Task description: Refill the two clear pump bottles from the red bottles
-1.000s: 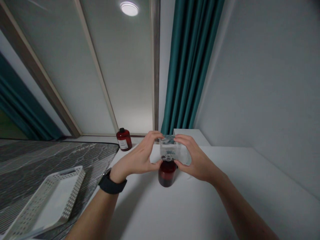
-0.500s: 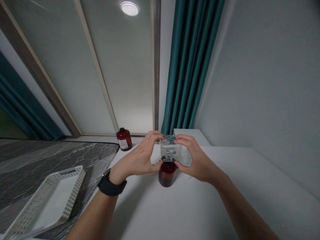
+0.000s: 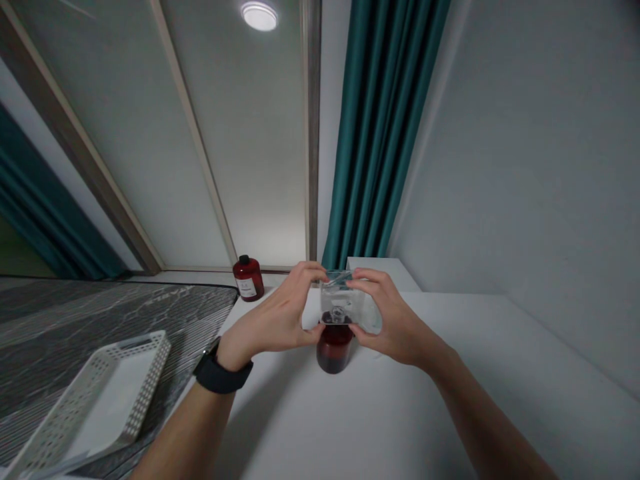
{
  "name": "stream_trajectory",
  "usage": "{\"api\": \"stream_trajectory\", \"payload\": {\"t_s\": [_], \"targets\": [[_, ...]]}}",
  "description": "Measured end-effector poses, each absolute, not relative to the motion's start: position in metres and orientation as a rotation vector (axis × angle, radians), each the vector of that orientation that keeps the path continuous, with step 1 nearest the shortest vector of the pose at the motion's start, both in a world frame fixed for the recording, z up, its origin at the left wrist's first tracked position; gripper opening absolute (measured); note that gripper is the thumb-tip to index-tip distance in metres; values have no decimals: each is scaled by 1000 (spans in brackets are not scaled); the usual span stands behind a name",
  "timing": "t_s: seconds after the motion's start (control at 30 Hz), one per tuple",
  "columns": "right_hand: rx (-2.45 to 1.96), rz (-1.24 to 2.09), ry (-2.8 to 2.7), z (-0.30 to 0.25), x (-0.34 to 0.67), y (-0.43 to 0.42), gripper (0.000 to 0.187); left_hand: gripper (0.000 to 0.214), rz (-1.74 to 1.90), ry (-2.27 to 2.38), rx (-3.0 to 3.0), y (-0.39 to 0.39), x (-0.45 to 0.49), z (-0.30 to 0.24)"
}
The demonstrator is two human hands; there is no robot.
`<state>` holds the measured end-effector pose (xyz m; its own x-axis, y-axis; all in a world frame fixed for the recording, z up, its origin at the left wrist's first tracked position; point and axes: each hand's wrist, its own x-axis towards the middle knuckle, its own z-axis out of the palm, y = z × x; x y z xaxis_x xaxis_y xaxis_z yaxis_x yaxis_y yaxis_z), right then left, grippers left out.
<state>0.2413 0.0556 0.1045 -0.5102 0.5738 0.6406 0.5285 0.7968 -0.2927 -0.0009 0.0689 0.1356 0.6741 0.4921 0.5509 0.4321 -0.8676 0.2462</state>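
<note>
Red bottle (image 3: pixel 333 355), top obscured, clear box (image 3: pixel 341 298) between fingers (image 3: pixel 371 278)

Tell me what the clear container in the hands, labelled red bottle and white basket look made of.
Clear container: glossy plastic or glass, can't tell which; see-through walls, bright reflections.
Labelled red bottle: smooth, tinted plastic or glass; deep red, tone varying across the body.
White basket: probably moulded plastic, satin; regular small holes through the walls.

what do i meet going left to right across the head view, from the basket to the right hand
White perforated basket → black watch → left hand → clear container → right hand
</note>
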Motion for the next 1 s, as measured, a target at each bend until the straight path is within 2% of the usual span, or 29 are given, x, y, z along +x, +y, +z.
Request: {"api": "stream_trajectory", "payload": {"t_s": [0.53,1.0], "targets": [[-824,80,-2217,105,241,55,68,61,926,805,2788,68,-1,137],[-913,136,-2181,96,242,62,80,67,858,911,2727,78,-5,129]]}}
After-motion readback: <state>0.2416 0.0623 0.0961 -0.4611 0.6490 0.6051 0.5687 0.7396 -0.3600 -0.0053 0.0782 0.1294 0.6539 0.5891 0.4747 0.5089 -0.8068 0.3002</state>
